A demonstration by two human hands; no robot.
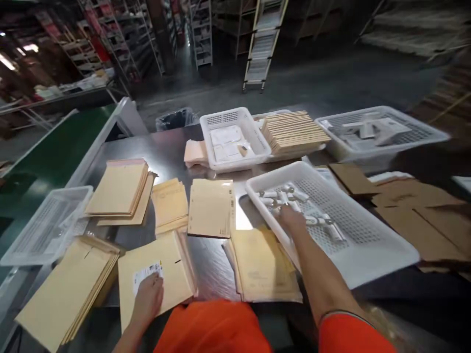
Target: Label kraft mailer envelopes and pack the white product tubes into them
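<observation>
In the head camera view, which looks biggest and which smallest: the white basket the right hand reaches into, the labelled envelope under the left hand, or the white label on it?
1. White basket, holding small white tubes, with the right hand in it.
2. Labelled envelope under the left hand; it lies nearer the camera, yet looks smaller.
3. White label, clearly smallest.

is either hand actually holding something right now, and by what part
Left hand lies flat on the labelled envelope, pressing near its white label, not gripping. Right hand reaches among the small white tubes in the basket; any grip cannot be told.
</observation>
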